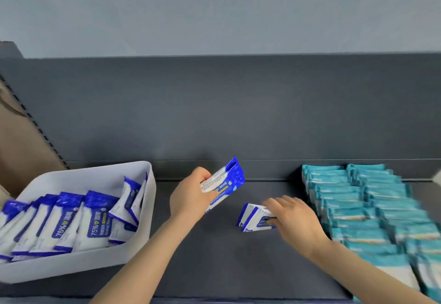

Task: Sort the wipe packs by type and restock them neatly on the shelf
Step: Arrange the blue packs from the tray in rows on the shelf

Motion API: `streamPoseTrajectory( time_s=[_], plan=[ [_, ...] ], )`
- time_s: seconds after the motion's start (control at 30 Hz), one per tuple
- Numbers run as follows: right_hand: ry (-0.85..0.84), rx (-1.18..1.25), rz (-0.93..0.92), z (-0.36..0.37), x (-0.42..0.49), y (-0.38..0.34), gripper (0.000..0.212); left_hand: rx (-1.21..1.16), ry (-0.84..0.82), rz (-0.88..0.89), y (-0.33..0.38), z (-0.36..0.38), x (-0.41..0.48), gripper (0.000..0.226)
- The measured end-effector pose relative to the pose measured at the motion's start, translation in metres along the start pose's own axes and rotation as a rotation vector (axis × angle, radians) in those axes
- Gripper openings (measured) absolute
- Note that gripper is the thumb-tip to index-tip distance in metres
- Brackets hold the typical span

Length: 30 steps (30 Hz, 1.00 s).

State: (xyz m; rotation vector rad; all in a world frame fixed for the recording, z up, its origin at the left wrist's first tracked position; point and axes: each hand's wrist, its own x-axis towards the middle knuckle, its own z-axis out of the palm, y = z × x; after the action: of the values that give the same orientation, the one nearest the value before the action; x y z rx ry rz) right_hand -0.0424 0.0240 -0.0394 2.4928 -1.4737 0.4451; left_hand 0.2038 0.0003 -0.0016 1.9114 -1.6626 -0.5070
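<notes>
Blue wipe pack (223, 184) gripped in left hand (191, 196), right hand (294, 220) pinching two packs (254, 217), teal stacks (372, 208) blurred.

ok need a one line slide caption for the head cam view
Left hand lifts a blue alcohol wipe pack while the right hand sets blue packs beside teal rows.

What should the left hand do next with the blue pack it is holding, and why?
Probably set the blue pack in the left hand down beside the two blue packs that the right hand steadies on the shelf. That blue row has just begun, next to the teal packs, and the white bin holds more.
</notes>
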Motion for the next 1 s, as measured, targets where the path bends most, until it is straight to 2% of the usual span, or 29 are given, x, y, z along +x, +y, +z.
streamPoseTrajectory(
  time_s=[0.4, 0.57, 0.8, 0.9, 1.0],
  plan=[
    [-0.047, -0.002, -0.084, 0.012, 0.016, 0.084, 0.046, 0.135, -0.251, 0.169, 0.086, 0.091, 0.066, 0.031],
    [-0.265, -0.034, -0.152, 0.038, 0.022, 0.099, 0.051, 0.163, -0.361, 0.206, 0.101, 0.129, 0.082, 0.033],
    [-0.331, 0.027, -0.145, 0.040, 0.027, 0.107, 0.053, 0.055, -0.384, 0.248, 0.114, 0.157, 0.088, 0.023],
    [-0.368, 0.025, -0.072, 0.042, 0.036, 0.115, 0.060, -0.090, -0.336, 0.189, 0.108, 0.151, 0.088, 0.029],
    [-0.330, 0.077, 0.063, 0.039, 0.048, 0.124, 0.054, -0.427, -0.082, -0.053, 0.091, 0.139, 0.073, 0.033]
  ],
)
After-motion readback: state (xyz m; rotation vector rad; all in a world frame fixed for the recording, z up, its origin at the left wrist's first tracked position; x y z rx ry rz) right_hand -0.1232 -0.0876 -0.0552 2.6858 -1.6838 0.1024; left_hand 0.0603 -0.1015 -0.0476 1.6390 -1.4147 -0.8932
